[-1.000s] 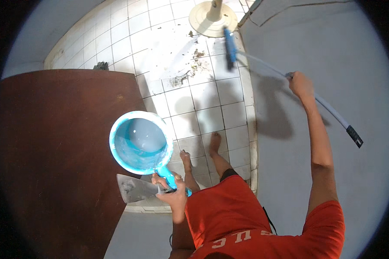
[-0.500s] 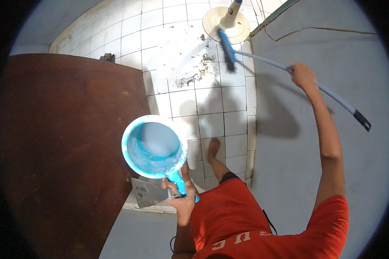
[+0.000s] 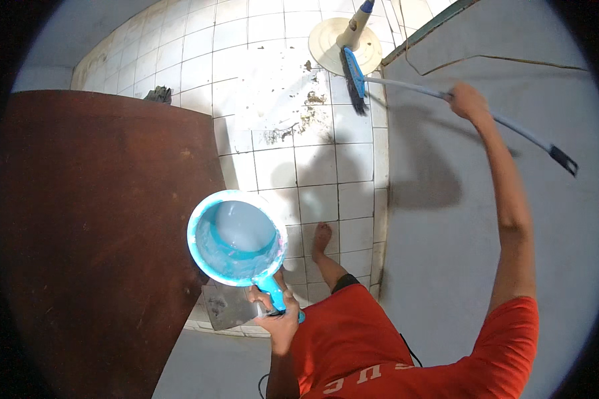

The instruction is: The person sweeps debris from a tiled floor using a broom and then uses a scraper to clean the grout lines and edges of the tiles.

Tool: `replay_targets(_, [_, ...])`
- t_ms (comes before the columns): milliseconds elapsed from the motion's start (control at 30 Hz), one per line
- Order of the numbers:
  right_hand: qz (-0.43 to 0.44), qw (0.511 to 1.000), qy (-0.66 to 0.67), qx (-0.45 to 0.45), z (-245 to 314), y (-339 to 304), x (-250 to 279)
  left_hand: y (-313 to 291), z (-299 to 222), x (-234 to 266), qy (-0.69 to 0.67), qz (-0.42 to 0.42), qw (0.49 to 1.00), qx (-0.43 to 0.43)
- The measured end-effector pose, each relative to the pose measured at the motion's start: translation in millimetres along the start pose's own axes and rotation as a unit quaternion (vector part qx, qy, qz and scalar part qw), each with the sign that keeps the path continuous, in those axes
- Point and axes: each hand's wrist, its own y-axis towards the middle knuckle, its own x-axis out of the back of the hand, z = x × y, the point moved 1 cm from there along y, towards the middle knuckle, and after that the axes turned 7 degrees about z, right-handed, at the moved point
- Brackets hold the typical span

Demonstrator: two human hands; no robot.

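Note:
My left hand (image 3: 279,322) is closed round the handle of a light-blue water dipper (image 3: 199,256), which holds cloudy pale liquid. The same hand grips a scraper (image 3: 229,307) with a wide, flat grey blade, sticking out to the left below the dipper. Up at the right, my right hand (image 3: 468,103) is wrapped round the grey stick of a broom (image 3: 406,85). The broom's blue head with dark bristles is beside the round cream base (image 3: 326,46) of a stand, by the right wall. Dark dirt patches (image 3: 307,116) mark the white tiles left of the bristles.
A large dark-brown wooden panel (image 3: 100,233) fills the left side. Behind its far edge lies a crumpled dark thing (image 3: 158,94). A grey wall (image 3: 512,40) with a thin cable runs along the right. My bare foot (image 3: 322,236) stands on the tiled floor (image 3: 316,166).
The broom head has shifted slightly down and right, and its stick's far end has risen a little. The dipper and scraper sit slightly lower in view, still in my left hand.

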Motion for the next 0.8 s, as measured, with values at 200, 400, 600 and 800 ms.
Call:
replay_targets(200, [0.024,0.995,-0.019,-0.095,-4.4,-3.0,-30.4,4.0,3.6,-3.7,0.01,0.004,1.0,-0.014])
replay_targets(400, [0.074,0.996,0.052,-0.016,42.5,28.4,-93.9,5.1,0.3,-5.9,0.022,0.009,1.0,-0.017])
replay_targets(600, [0.045,0.984,0.172,0.018,70.0,-60.0,-79.1,1.3,-1.8,-5.2,0.022,-0.01,1.0,-0.005])
replay_targets(800, [0.185,0.961,0.177,-0.106,17.4,-247.9,-127.2,1.7,-4.3,-6.8,-0.005,-0.006,1.0,0.028])
